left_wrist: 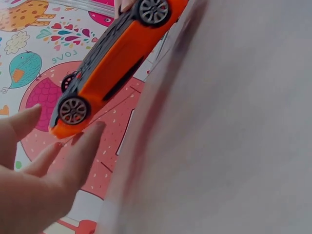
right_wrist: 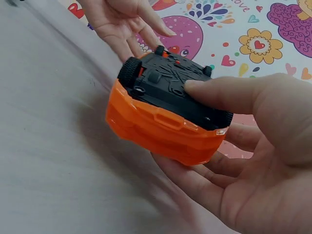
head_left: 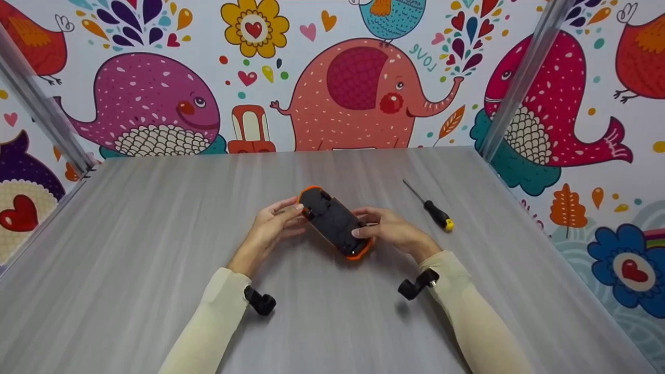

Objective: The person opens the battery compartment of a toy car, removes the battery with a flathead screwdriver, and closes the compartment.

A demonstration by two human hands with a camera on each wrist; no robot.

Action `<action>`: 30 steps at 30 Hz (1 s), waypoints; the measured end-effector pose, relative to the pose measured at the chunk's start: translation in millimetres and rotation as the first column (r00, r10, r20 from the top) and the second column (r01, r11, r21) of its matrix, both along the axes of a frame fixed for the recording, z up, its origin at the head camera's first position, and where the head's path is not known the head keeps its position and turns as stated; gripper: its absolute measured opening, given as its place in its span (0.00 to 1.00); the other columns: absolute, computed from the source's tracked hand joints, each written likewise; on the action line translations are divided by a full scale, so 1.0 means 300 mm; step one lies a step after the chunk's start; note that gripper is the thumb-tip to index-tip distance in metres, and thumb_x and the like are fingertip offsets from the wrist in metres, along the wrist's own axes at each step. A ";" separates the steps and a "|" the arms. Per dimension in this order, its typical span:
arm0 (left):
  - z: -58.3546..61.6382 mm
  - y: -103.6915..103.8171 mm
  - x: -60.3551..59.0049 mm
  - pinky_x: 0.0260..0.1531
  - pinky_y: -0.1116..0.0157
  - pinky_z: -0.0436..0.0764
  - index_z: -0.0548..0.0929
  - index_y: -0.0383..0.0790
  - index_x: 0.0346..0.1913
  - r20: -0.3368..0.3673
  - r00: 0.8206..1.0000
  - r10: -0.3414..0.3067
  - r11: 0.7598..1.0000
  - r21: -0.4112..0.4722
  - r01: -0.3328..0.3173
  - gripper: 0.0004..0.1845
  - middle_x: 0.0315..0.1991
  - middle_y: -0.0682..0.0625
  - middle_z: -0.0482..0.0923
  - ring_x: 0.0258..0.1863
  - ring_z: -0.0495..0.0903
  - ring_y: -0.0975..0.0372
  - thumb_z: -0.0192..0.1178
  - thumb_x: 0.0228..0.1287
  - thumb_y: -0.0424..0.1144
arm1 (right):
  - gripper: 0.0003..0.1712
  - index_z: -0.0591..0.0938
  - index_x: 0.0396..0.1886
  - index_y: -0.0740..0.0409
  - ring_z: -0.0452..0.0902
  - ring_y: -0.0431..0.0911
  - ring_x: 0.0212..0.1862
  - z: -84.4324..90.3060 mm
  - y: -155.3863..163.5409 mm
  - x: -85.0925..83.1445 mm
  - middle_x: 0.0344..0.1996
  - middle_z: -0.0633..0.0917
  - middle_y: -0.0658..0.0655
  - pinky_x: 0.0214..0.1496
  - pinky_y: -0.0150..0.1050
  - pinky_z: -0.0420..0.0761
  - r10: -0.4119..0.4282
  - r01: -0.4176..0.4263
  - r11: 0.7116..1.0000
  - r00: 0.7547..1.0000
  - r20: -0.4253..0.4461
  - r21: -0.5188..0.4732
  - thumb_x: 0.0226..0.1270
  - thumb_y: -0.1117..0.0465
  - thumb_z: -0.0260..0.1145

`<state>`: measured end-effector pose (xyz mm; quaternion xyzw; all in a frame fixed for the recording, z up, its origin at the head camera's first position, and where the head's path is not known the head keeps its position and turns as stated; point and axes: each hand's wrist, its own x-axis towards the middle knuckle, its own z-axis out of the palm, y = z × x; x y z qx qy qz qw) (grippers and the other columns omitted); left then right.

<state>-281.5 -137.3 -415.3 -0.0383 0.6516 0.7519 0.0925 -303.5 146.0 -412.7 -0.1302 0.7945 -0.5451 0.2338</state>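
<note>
Orange toy car [head_left: 335, 222] turned belly-up just above the middle of the grey tabletop [head_left: 156, 234]. Cradled at its rear end by the right hand [head_left: 389, 231], thumb pressed on the black underside, fingers curled beneath. Left hand [head_left: 270, 228] at the other end, fingers straight and relaxed, tips touching the car; screwdriver [head_left: 430, 206] lying near, to the right.

An orange toy car [left_wrist: 114, 61] with a dark top part is seen tilted in the upper left, beside the grey table surface [left_wrist: 229, 136]. Two grey-spoked wheels [left_wrist: 73, 110] are shown on its side. The left hand [left_wrist: 41, 180] is placed at the lower left, its straight fingers [left_wrist: 85, 146] touching the lower end of the car. A colourful cartoon wall [left_wrist: 34, 48] is visible behind.
</note>
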 end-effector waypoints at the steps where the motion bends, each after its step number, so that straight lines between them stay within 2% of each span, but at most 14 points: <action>1: -0.003 0.008 0.002 0.54 0.52 0.84 0.66 0.38 0.73 0.005 1.000 -0.017 1.000 0.001 0.017 0.32 0.59 0.37 0.81 0.51 0.86 0.51 0.63 0.70 0.40 | 0.34 0.74 0.69 0.48 0.73 0.50 0.56 0.000 -0.002 0.000 0.65 0.76 0.60 0.43 0.38 0.76 -0.006 0.006 1.000 1.000 0.000 -0.011 0.62 0.57 0.72; 6: -0.021 0.053 0.020 0.52 0.51 0.85 0.53 0.38 0.78 0.033 0.989 -0.142 0.990 0.031 0.141 0.42 0.59 0.36 0.79 0.50 0.85 0.50 0.64 0.68 0.34 | 0.34 0.74 0.69 0.47 0.76 0.49 0.52 -0.003 -0.017 0.000 0.63 0.76 0.62 0.43 0.37 0.78 -0.065 0.065 0.996 0.998 0.010 -0.063 0.63 0.58 0.73; 9: -0.027 0.080 0.033 0.52 0.50 0.84 0.49 0.37 0.79 0.019 0.972 -0.235 0.971 0.054 0.234 0.44 0.62 0.34 0.76 0.51 0.84 0.51 0.62 0.67 0.30 | 0.35 0.73 0.70 0.46 0.78 0.50 0.53 -0.005 -0.028 0.005 0.63 0.75 0.63 0.45 0.38 0.82 -0.104 0.107 0.989 0.994 0.033 -0.101 0.63 0.57 0.73; 12: -0.029 0.102 0.044 0.53 0.48 0.84 0.44 0.40 0.80 0.004 0.960 -0.282 0.957 0.069 0.281 0.47 0.64 0.32 0.72 0.51 0.84 0.52 0.61 0.66 0.29 | 0.35 0.72 0.70 0.48 0.79 0.50 0.53 -0.006 -0.043 0.013 0.63 0.74 0.63 0.46 0.39 0.84 -0.133 0.141 0.978 0.989 0.058 -0.153 0.64 0.58 0.72; 18: -0.027 0.116 0.051 0.52 0.45 0.83 0.39 0.47 0.81 0.017 0.970 -0.241 0.964 0.116 0.238 0.50 0.67 0.30 0.68 0.49 0.84 0.52 0.59 0.67 0.27 | 0.36 0.69 0.72 0.53 0.81 0.49 0.53 -0.011 -0.076 0.028 0.62 0.75 0.65 0.47 0.38 0.85 -0.158 0.175 0.953 0.984 0.087 -0.249 0.66 0.62 0.70; 21: -0.030 0.116 0.050 0.53 0.45 0.83 0.38 0.51 0.81 0.015 0.970 -0.242 0.961 0.139 0.238 0.50 0.68 0.30 0.67 0.52 0.83 0.49 0.58 0.68 0.27 | 0.36 0.68 0.72 0.54 0.81 0.49 0.52 -0.014 -0.088 0.032 0.62 0.75 0.66 0.47 0.39 0.86 -0.162 0.188 0.943 0.980 0.114 -0.275 0.66 0.64 0.69; 26: -0.036 0.115 0.050 0.55 0.45 0.81 0.37 0.53 0.81 0.003 0.967 -0.253 0.961 0.116 0.251 0.49 0.70 0.30 0.66 0.60 0.80 0.44 0.56 0.70 0.29 | 0.33 0.69 0.71 0.54 0.82 0.48 0.49 -0.021 -0.097 0.034 0.60 0.78 0.65 0.46 0.38 0.85 -0.194 0.216 0.947 0.974 0.114 -0.238 0.67 0.63 0.68; 30: -0.041 0.114 0.048 0.56 0.44 0.81 0.37 0.53 0.82 0.004 0.967 -0.254 0.964 0.083 0.253 0.48 0.70 0.30 0.65 0.58 0.80 0.46 0.55 0.71 0.28 | 0.31 0.71 0.68 0.55 0.83 0.48 0.47 -0.023 -0.106 0.037 0.57 0.80 0.64 0.43 0.38 0.85 -0.216 0.228 0.957 0.973 0.085 -0.180 0.66 0.63 0.68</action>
